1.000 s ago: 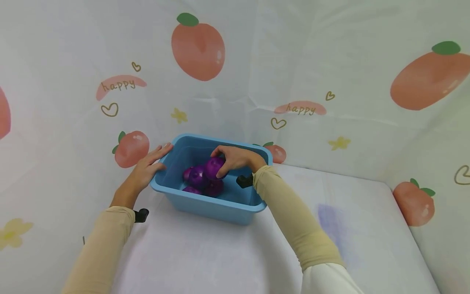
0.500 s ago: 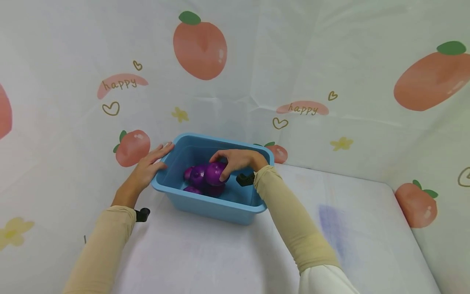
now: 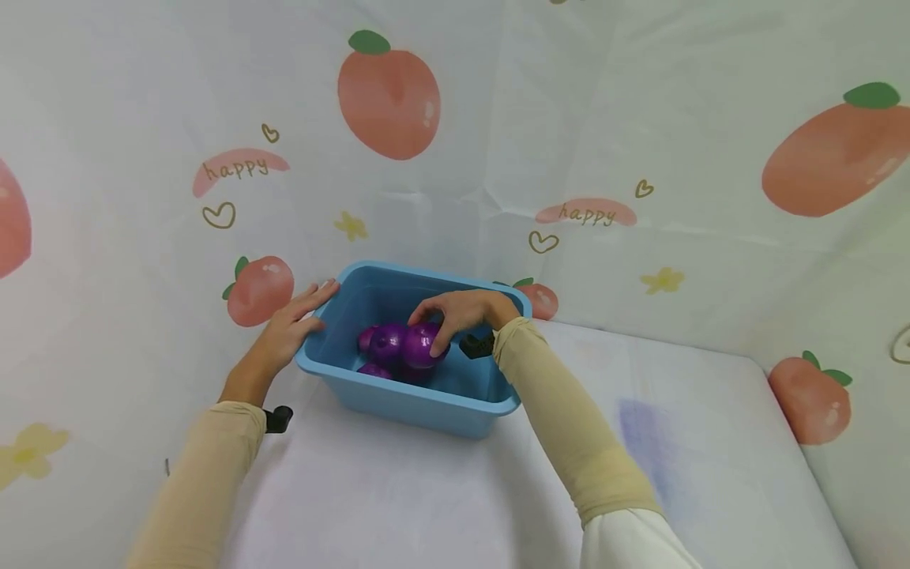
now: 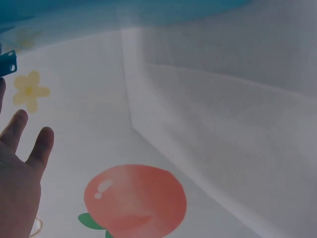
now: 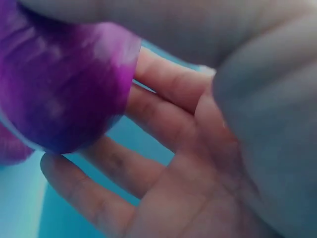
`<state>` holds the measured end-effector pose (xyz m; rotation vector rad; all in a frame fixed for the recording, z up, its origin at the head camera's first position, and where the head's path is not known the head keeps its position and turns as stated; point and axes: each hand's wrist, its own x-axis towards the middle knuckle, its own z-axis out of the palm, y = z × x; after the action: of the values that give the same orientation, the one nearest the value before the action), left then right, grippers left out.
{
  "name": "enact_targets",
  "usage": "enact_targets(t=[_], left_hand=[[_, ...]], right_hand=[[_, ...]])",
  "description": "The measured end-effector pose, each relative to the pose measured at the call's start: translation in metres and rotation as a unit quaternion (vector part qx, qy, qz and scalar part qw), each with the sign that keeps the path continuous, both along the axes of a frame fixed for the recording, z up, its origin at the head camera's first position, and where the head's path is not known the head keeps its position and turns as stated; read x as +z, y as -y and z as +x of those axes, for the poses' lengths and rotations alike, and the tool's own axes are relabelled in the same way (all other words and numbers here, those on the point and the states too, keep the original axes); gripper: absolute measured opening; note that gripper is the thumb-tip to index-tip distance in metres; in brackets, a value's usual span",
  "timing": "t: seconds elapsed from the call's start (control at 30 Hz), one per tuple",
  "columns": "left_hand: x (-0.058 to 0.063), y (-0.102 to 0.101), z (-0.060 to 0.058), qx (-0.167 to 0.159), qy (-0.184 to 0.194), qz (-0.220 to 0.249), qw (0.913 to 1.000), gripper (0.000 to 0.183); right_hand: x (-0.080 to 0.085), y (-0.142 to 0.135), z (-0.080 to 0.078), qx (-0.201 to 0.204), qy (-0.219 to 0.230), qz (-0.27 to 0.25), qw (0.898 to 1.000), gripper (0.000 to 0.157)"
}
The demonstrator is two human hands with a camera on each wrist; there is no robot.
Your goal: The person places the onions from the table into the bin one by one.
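My right hand reaches down into a blue plastic bin. Its thumb and fingers grip a shiny purple round red onion; the right wrist view shows faint streaks on that onion, with the fingers curved round its side. Several more purple onions lie in the left half of the bin, the lower ones partly hidden. At the bin's left end my left hand rests on the rim, fingers straight. Straight fingers of the left hand also show in the left wrist view.
The bin stands on a white-covered table with a faint purple smudge to its right. Close behind rises a white cloth wall printed with red fruit. Dark mounts sit at both wrists.
Right hand and its onion have moved slightly down and to the right inside the bin, covering more of the onion beneath. The left hand has stayed at the rim.
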<state>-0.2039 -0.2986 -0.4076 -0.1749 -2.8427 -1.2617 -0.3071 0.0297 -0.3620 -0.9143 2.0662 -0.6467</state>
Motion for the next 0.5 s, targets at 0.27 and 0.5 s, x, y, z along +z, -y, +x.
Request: enact_targets(t=[0.27,0.5], left_hand=[[-0.0059,-0.0023,-0.0008,0.004,0.001,0.003,1.0,0.064],[-0.0033,-0.0018,-0.0022,0.01,0.002,0.006,0.9999,0.065]], right_hand=[[-0.0044,0.0059,-0.0074,0.01,-0.022,0.002,1.0,0.074],[-0.0081,0.0056,-0.0074,0.027,0.027,0.014,0.999,0.072]])
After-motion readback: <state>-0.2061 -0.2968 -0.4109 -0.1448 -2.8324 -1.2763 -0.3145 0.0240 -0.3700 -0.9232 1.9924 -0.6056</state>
